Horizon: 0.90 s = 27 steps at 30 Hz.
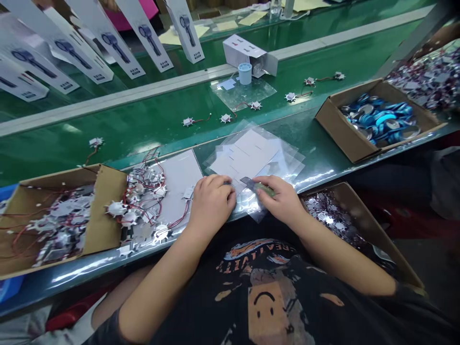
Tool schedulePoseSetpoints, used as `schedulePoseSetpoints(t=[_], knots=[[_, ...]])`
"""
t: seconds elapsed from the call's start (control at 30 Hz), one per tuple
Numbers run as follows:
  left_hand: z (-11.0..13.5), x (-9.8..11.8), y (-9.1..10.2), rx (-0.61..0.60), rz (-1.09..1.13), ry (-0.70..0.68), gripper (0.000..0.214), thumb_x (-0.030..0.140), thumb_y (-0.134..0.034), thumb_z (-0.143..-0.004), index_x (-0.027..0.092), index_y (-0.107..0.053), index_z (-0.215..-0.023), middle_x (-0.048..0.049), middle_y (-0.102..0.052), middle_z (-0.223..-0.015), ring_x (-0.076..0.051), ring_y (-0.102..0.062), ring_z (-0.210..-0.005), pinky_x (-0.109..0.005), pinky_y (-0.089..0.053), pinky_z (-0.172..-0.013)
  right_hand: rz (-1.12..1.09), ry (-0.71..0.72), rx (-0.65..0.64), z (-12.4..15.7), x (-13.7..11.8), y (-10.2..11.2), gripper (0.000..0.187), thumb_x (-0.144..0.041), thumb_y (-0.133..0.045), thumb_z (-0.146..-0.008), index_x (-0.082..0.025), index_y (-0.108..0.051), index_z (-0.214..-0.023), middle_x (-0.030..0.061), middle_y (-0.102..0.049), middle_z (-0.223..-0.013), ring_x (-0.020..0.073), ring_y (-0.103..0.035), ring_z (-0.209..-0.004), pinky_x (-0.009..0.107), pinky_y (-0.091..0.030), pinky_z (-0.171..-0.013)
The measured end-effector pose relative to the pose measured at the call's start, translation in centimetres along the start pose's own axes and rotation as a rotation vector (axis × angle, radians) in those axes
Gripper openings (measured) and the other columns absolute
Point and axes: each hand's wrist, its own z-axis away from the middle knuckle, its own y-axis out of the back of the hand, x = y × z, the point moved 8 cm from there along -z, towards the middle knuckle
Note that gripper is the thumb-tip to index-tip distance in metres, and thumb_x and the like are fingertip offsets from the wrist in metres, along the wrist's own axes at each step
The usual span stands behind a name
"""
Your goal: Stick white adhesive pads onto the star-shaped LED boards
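Observation:
My right hand (pixel 278 196) grips a utility knife (pixel 265 189) with a greenish handle; its dark flat blade points left over white sheets (pixel 247 152). These sheets lie stacked on clear plastic film (pixel 291 160) at the table's near edge. My left hand (pixel 212 200) rests at the sheets' lower left edge with its fingers curled down. Whatever may be under those fingers is hidden. Just left of it, a small white part (pixel 188 193) with red and black wires lies on a pale board (pixel 179 172). A pile of similar wired, star-shaped parts (pixel 145 187) sits beside the board.
Cardboard boxes hold wired parts (pixel 68 215) at left, blue round pieces (pixel 381 117) at right and metallic parts (pixel 332 215) by my right forearm. Several wired parts (pixel 225 118) lie along the green belt (pixel 151 120). A blue cup (pixel 245 74) and white cartons (pixel 187 33) stand beyond.

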Motion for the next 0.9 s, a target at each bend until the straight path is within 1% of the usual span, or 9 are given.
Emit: schedulePoseSetpoints(t=[0.13, 0.2, 0.27, 0.33, 0.4, 0.47, 0.57, 0.7, 0.9], knots=[[-0.5, -0.2, -0.2, -0.044, -0.001, 0.011, 0.016, 0.025, -0.062, -0.087, 0.022, -0.076, -0.082, -0.0008, -0.071, -0.115, -0.028, -0.060, -0.112, -0.047, -0.048, -0.097, -0.267, -0.109, 0.026, -0.3, 1.3, 0.5, 0.025, -0.025, -0.063, -0.085, -0.024, -0.069, -0.110, 0.0031, -0.068, -0.099, 0.0173, -0.062, -0.090, 0.035, -0.052, -0.083], [-0.7, -0.2, -0.3, -0.056, -0.007, -0.003, 0.016, 0.025, -0.062, -0.087, 0.022, -0.077, -0.082, -0.0014, -0.072, -0.114, -0.028, -0.060, -0.109, -0.047, -0.049, -0.096, -0.460, -0.197, 0.035, -0.3, 2.2, 0.6, 0.027, -0.030, -0.066, -0.084, -0.026, -0.068, -0.111, 0.0001, -0.062, -0.090, 0.0123, -0.057, -0.071, 0.028, -0.050, -0.064], [-0.8, -0.2, -0.4, -0.053, -0.017, -0.021, 0.017, 0.025, -0.061, -0.087, 0.021, -0.077, -0.081, -0.0020, -0.072, -0.114, -0.028, -0.061, -0.108, -0.046, -0.049, -0.095, -0.646, -0.290, 0.046, -0.2, 2.9, 0.9, 0.032, -0.036, -0.068, -0.084, -0.027, -0.065, -0.114, -0.0026, -0.056, -0.084, 0.0075, -0.044, -0.053, 0.023, -0.039, -0.045], [-0.9, -0.1, -0.4, -0.040, -0.030, -0.046, 0.018, 0.024, -0.060, -0.087, 0.020, -0.076, -0.080, -0.0028, -0.072, -0.114, -0.027, -0.061, -0.108, -0.045, -0.050, -0.096, -0.719, -0.327, 0.083, -0.1, 3.3, 1.7, 0.036, -0.038, -0.068, -0.083, -0.028, -0.062, -0.118, -0.0031, -0.054, -0.084, 0.0062, -0.039, -0.048, 0.022, -0.033, -0.040], [-1.0, 0.1, -0.4, -0.027, -0.041, -0.072, 0.019, 0.024, -0.059, -0.087, 0.019, -0.075, -0.079, -0.0037, -0.071, -0.114, -0.028, -0.060, -0.109, -0.045, -0.050, -0.096, -0.591, -0.273, 0.135, -0.3, 3.4, 3.5, 0.037, -0.036, -0.067, -0.084, -0.029, -0.061, -0.121, -0.0006, -0.058, -0.092, 0.0091, -0.049, -0.058, 0.024, -0.043, -0.048], [-1.0, 0.1, -0.4, -0.019, -0.041, -0.090, 0.018, 0.023, -0.058, -0.086, 0.019, -0.074, -0.079, -0.0045, -0.070, -0.115, -0.028, -0.060, -0.109, -0.046, -0.050, -0.097, -0.297, -0.174, 0.188, -0.5, 3.2, 5.6, 0.038, -0.031, -0.065, -0.085, -0.028, -0.062, -0.122, 0.0028, -0.063, -0.105, 0.0158, -0.060, -0.081, 0.033, -0.054, -0.072], [-0.9, 0.1, -0.4, -0.021, -0.015, -0.103, 0.016, 0.023, -0.058, -0.084, 0.018, -0.073, -0.079, -0.0049, -0.070, -0.115, -0.027, -0.060, -0.109, -0.046, -0.049, -0.099, 0.153, -0.071, 0.226, -0.7, 3.0, 7.7, 0.041, -0.024, -0.059, -0.085, -0.022, -0.062, -0.126, 0.0085, -0.065, -0.118, 0.0254, -0.059, -0.110, 0.046, -0.048, -0.099], [-0.7, -0.4, -0.6, -0.045, 0.032, -0.089, 0.010, 0.022, -0.062, -0.080, 0.019, -0.071, -0.080, -0.0048, -0.068, -0.117, -0.028, -0.059, -0.112, -0.047, -0.048, -0.101, 0.428, -0.085, 0.246, -0.7, 3.6, 8.8, 0.046, -0.022, -0.053, -0.086, -0.015, -0.058, -0.132, 0.0155, -0.063, -0.120, 0.0304, -0.057, -0.115, 0.048, -0.048, -0.099], [-0.9, -0.9, -1.0, -0.042, 0.062, -0.084, 0.012, 0.022, -0.058, -0.083, 0.020, -0.069, -0.079, -0.0053, -0.068, -0.115, -0.026, -0.059, -0.110, -0.045, -0.048, -0.101, 0.662, -0.191, 0.213, -0.7, 4.6, 8.4, 0.051, -0.026, -0.051, -0.088, -0.010, -0.055, -0.137, 0.0210, -0.062, -0.121, 0.0362, -0.056, -0.116, 0.054, -0.047, -0.100]])
